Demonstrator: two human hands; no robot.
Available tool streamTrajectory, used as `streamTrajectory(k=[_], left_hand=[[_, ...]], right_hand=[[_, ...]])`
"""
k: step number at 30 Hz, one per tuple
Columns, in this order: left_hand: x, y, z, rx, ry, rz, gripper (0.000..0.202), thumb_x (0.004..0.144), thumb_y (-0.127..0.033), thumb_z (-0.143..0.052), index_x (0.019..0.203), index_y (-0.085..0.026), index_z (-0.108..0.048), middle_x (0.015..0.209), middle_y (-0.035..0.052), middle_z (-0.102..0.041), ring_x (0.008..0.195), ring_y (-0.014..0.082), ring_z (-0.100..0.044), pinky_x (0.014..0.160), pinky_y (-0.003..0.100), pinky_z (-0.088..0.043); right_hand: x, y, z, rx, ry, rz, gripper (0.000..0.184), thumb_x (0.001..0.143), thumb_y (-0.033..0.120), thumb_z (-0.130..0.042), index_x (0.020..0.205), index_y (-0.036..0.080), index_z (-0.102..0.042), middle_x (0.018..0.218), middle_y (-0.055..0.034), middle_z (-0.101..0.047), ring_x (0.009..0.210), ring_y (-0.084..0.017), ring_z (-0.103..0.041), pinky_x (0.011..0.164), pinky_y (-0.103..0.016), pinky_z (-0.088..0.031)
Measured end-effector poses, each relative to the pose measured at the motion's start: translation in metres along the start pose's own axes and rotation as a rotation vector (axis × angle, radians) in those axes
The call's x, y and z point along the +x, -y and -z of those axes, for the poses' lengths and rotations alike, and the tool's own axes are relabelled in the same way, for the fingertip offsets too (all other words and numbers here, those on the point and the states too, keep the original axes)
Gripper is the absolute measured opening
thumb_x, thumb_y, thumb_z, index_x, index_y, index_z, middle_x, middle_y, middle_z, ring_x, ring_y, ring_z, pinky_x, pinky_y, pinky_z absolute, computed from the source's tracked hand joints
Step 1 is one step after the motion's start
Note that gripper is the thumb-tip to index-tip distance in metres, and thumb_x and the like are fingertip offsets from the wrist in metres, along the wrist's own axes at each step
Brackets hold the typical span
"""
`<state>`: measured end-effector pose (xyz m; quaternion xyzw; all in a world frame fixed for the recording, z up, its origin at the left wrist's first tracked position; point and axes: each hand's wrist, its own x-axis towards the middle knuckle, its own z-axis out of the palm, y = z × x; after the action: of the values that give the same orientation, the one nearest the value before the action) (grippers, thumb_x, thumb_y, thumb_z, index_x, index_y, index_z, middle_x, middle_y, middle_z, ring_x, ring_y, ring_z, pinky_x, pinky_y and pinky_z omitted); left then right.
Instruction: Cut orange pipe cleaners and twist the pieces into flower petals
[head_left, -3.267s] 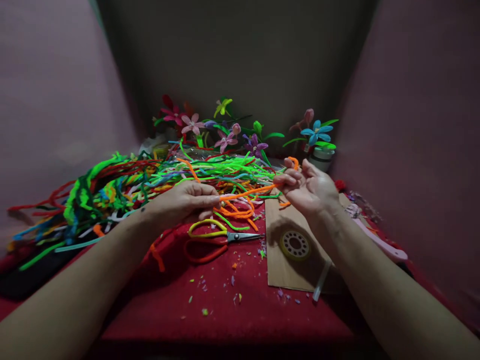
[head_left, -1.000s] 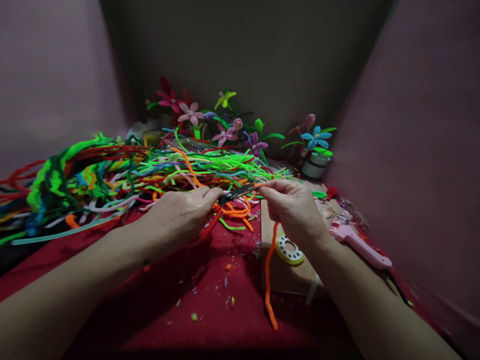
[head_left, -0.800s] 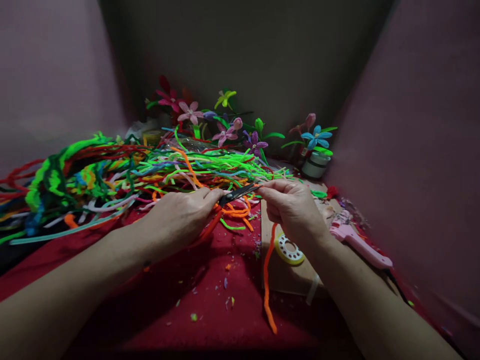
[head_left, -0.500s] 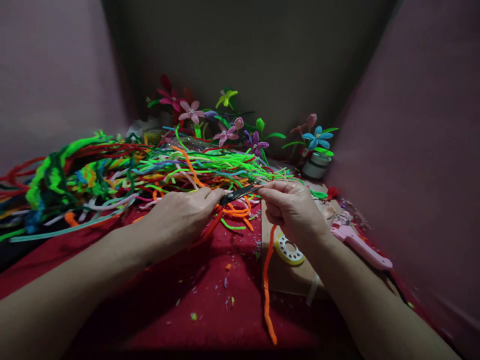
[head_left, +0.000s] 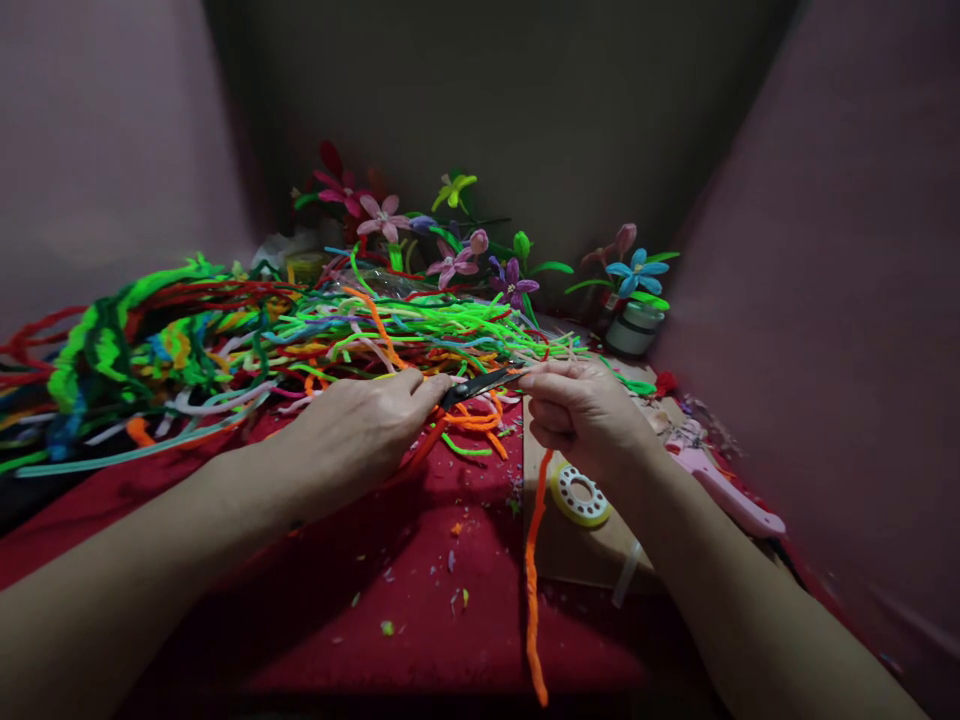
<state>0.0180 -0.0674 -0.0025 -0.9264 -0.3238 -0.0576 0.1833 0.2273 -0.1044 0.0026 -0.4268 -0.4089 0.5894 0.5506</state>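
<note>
At far left a twisted bundle of fuzzy stems (head_left: 150,345), green, red, blue and yellow, runs out past the picture's edge, so its outer ends are cut off. Next comes the left hand (head_left: 367,420), back turned up; its grip is closed around the scissors (head_left: 480,386). Their dark blades come out beyond thumb and forefinger, pointing right and slightly up, and a red handle loop shows below the hand. The rest of the handles is covered by the palm and fingers, and how far the blades are parted is hard to make out.

Behind the blades lies a loose heap of stems (head_left: 450,325), mostly bright green, with made flowers standing at its back in dim light. The blade tips reach right up to the fingertips of the right hand (head_left: 589,410), whose grip is pinched together on an orange stem (head_left: 533,570). A sliver of orange shows at those fingertips; the length within the curled fingers is hidden, and the long free part hangs below them, past the edge of the cardboard (head_left: 551,550) and down over the red desk (head_left: 442,640). Whether the blades touch the stem cannot be told. Farther right, the forearm partly covers the cardboard and a pink-handled tool (head_left: 727,490).
</note>
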Motion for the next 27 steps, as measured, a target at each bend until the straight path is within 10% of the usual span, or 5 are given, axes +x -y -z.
streamTrajectory(k=[27], left_hand=[[0.0018, -0.0021, 0.0057, -0.008, 0.069, 0.064, 0.046, 0.083, -0.008, -0.03, 0.126, -0.014, -0.045, 0.096, 0.01, -0.061, 0.079, 0.0213, -0.061, 0.054, 0.026, -0.041]], right_hand=[[0.0013, -0.0001, 0.0012, 0.004, 0.039, -0.026, 0.025, 0.065, 0.015, -0.066, 0.057, 0.018, -0.043, 0.039, 0.013, -0.023, 0.035, -0.001, -0.013, 0.034, -0.016, -0.011]])
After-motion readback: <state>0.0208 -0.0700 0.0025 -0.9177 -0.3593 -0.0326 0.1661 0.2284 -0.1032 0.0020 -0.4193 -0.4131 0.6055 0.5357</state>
